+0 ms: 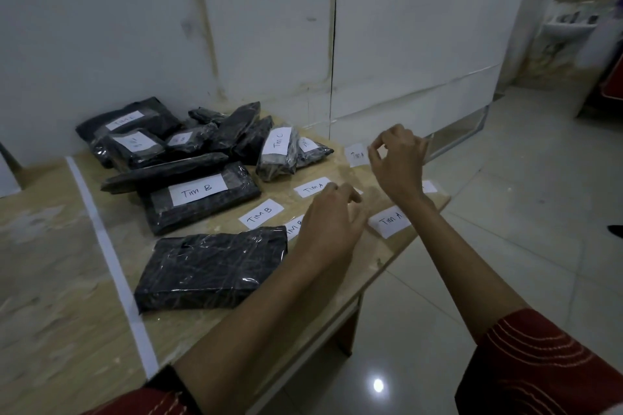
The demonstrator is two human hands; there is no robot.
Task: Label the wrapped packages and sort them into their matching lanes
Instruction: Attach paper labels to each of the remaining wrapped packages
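Observation:
An unlabelled black wrapped package point(215, 266) lies nearest me on the table. Behind it lies a package labelled Tim B point(202, 195), and farther back a heap of black packages point(151, 141), one of them marked Tim C point(278, 155). Loose paper labels lie to the right: Tim B point(261, 217), Tim A point(312, 188), Tim A point(389, 221) and Tim A point(357, 155). My left hand point(330, 222) hovers low over the labels with its fingers curled. My right hand point(397, 158) is raised, thumb and forefinger pinching what looks like a strip of clear tape point(365, 178).
A white tape line point(111, 253) runs front to back across the wooden table point(50, 263), left of the packages. The table's right edge point(387, 266) drops to a tiled floor. A white wall stands right behind the heap.

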